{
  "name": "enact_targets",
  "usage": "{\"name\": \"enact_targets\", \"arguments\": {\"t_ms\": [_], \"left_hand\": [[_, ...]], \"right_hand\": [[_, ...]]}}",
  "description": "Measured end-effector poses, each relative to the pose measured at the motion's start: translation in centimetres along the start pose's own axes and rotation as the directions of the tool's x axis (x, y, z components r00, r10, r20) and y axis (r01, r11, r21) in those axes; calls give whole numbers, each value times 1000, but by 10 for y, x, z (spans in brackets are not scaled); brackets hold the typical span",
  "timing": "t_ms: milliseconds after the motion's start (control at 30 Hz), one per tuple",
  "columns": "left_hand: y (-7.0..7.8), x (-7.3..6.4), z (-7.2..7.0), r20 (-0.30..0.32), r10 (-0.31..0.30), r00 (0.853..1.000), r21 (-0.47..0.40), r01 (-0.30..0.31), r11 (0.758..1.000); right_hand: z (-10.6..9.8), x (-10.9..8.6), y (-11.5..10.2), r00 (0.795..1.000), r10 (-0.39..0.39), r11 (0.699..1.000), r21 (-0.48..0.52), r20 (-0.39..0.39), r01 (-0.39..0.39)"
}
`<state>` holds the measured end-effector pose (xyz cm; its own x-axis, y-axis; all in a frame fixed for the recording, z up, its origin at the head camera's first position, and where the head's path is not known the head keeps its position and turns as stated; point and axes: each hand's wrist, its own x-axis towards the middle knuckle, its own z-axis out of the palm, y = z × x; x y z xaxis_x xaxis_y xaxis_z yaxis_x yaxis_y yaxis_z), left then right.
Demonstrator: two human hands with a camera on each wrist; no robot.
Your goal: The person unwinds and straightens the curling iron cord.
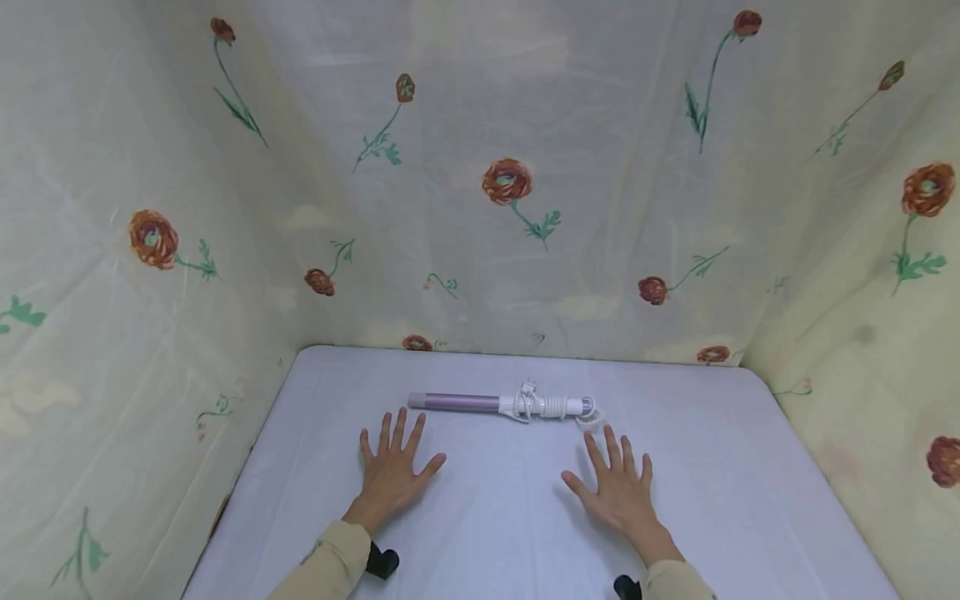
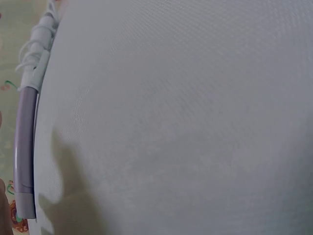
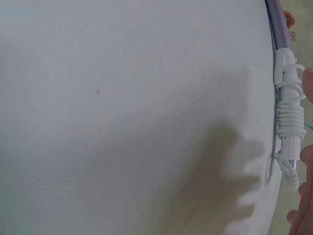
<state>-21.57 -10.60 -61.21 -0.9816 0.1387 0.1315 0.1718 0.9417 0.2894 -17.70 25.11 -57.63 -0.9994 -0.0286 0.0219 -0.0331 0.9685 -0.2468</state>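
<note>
A curling iron (image 1: 461,403) with a purple barrel and white handle lies sideways near the far side of the table. Its white cord (image 1: 553,406) is wound around the handle, the plug resting on top. My left hand (image 1: 392,477), fingers spread, is just in front of the barrel's left end and holds nothing. Spread likewise, my right hand (image 1: 620,494) is in front of the handle end, apart from it. The left wrist view shows the barrel (image 2: 25,142) at its left edge; in the right wrist view the wound handle (image 3: 290,117) stands at the right edge, beside some fingertips.
A white cloth covers the table (image 1: 495,508), which has rounded far corners. Flower-printed curtains (image 1: 450,250) enclose it at the back and both sides. Black wrist mounts (image 1: 382,562) show near both cuffs.
</note>
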Motion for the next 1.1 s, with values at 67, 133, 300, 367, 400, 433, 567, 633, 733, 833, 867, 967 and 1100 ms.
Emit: {"name": "enact_targets", "arguments": {"t_ms": [67, 133, 300, 367, 400, 433, 567, 633, 733, 833, 867, 967, 1100], "left_hand": [[0, -1, -1, -3, 0, 1000, 2, 0, 1000], [-1, -1, -1, -13, 6, 1000, 1, -6, 1000], [0, 0, -3, -21, 21, 1000, 0, -21, 1000], [0, 1, -4, -15, 31, 999, 3, -31, 1000], [0, 2, -4, -10, 38, 999, 4, -38, 999], [1, 3, -4, -5, 45, 999, 0, -46, 999], [2, 12, -5, 15, 91, 996, -16, -91, 996], [4, 19, -5, 21, 119, 993, -26, -119, 993], [10, 34, -4, 14, 159, 987, -32, -158, 987], [17, 48, -3, 7, 173, 985, -47, -172, 984], [20, 52, -3, 7, 172, 985, -60, -171, 983], [26, 63, -1, 3, 175, 985, -94, -174, 980], [29, 77, 2, -1, 197, 980, -112, -196, 974]], "right_hand": [[1, 0, 0, 1000, -1, 1000, -2, 6, 1], [2, 0, 1, 1000, -4, 1000, 2, 7, 4], [3, 0, 4, 1000, -4, 1000, 14, 15, 4], [4, 0, 4, 1000, -1, 1000, 13, 21, 0], [4, -1, 4, 1000, 0, 1000, 14, 21, 0], [5, -1, 5, 1000, -1, 1000, 17, 21, 0], [6, -3, 5, 1000, -8, 1000, 26, 9, 7], [6, -3, 6, 1000, -17, 999, 38, -5, 17], [6, -4, 8, 999, -34, 998, 57, -29, 35], [8, -5, 9, 999, -44, 997, 67, -30, 46], [8, -6, 9, 998, -46, 996, 72, -30, 48], [11, -7, 8, 997, -57, 994, 89, -47, 61], [16, -8, 7, 992, -98, 989, 105, -74, 106]]}}
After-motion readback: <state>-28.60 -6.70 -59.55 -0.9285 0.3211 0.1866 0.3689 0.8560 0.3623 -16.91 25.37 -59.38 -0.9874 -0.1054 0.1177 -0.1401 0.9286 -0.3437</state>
